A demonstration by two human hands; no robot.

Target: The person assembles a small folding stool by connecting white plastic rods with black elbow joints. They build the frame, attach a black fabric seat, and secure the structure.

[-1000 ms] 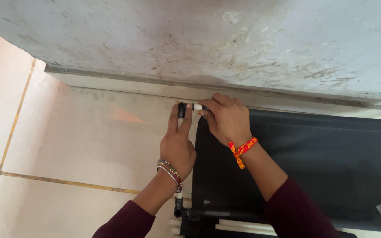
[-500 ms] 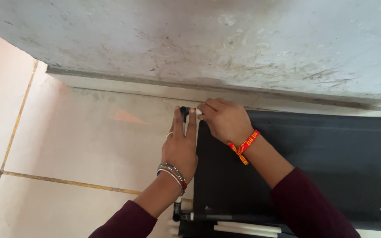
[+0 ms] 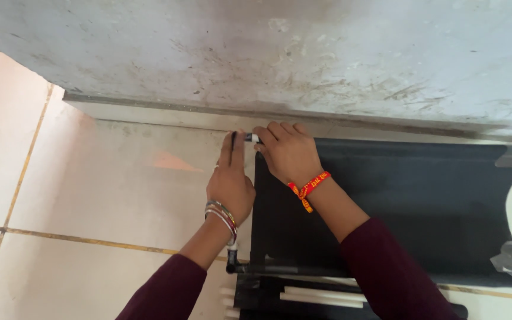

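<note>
Both hands at the far-left frame (image 3: 386, 195) corner by the wall (image 3: 268, 53): left hand (image 3: 230, 185) flat along the rod (image 3: 233, 140), right hand (image 3: 288, 155) pinching the connector (image 3: 250, 137); open floor (image 3: 90, 189) to the left.

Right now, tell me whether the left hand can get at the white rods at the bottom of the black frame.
Probably yes. The left hand rests at the frame's top corner, and the white rods lie uncovered below, beside its own forearm; nothing blocks the way back.
</note>
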